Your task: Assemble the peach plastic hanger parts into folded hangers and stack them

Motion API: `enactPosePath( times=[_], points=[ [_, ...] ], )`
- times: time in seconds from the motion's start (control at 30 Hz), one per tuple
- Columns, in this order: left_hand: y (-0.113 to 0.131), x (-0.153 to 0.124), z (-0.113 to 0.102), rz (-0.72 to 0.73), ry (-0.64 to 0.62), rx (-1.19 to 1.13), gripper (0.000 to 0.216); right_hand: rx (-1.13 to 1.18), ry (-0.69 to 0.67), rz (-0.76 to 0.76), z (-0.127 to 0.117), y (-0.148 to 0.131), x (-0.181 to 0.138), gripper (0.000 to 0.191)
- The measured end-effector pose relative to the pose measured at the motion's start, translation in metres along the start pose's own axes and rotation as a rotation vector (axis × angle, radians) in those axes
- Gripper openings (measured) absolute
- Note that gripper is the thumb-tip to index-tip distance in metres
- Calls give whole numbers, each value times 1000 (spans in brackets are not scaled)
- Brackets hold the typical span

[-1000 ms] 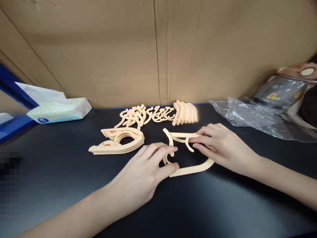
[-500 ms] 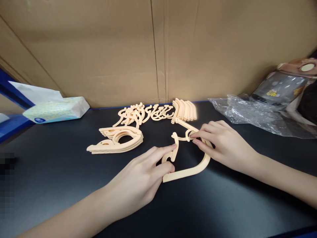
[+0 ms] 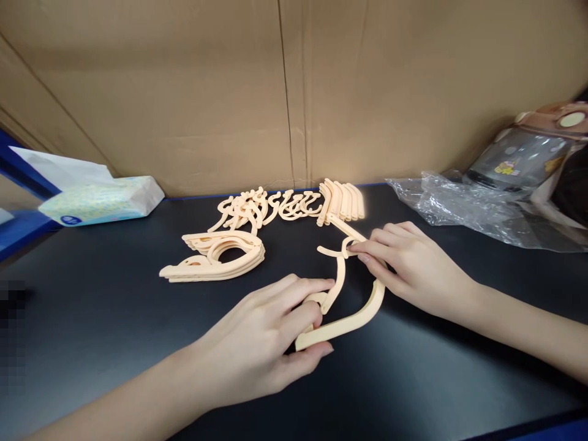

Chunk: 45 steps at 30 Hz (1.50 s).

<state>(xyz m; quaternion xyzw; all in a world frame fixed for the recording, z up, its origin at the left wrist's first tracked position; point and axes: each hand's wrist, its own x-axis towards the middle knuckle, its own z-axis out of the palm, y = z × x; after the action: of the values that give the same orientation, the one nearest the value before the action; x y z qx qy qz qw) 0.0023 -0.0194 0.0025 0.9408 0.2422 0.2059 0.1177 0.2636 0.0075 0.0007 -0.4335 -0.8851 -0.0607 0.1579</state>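
Note:
My left hand (image 3: 280,334) grips the lower cream plastic hanger arm (image 3: 353,323) near its end, thumb below and fingers above. Its index fingertip touches a short curved strut (image 3: 337,286) inside the arm's bend. My right hand (image 3: 399,257) pinches the other hanger arm (image 3: 346,228), which slants up and away, close to where the two arms meet. Beside the right fingertips is a thin curved piece (image 3: 327,250); the joint behind those fingers is hidden. To the left lies a stack of folded hangers (image 3: 239,269).
Loose hanger hooks (image 3: 245,208) and a row of curved hanger arms (image 3: 344,199) lie at the back of the black table (image 3: 114,343). A tissue pack (image 3: 105,199) is left, a clear plastic bag (image 3: 450,202) and a bottle (image 3: 514,156) right. Cardboard (image 3: 184,92) stands behind.
The short strut has swung towards the right hand, its upper end now near the thin curved piece. My left hand has shifted slightly, its thumb now showing below the lower arm.

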Motion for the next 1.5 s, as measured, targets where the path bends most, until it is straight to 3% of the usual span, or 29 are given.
enactPosePath(
  times=[0.3, 0.7, 0.97, 1.17, 1.5],
  points=[
    [-3, 1, 1, 103, -5, -23, 10, -7, 34, -35, 2, -1, 0, 24],
    [-3, 2, 0, 109, -70, -40, 12, 46, 62, -104, 2, -1, -1, 15],
    [-12, 3, 1, -28, 38, 92, 13, 72, 25, -213, 1, -5, 1, 18],
    [-13, 5, 0, -40, 151, 329, 9, 109, -4, -267, 0, -8, -1, 23],
    [-11, 5, 1, -141, 132, 324, 7, 258, -50, -307, 1, -14, -1, 30]
  ],
)
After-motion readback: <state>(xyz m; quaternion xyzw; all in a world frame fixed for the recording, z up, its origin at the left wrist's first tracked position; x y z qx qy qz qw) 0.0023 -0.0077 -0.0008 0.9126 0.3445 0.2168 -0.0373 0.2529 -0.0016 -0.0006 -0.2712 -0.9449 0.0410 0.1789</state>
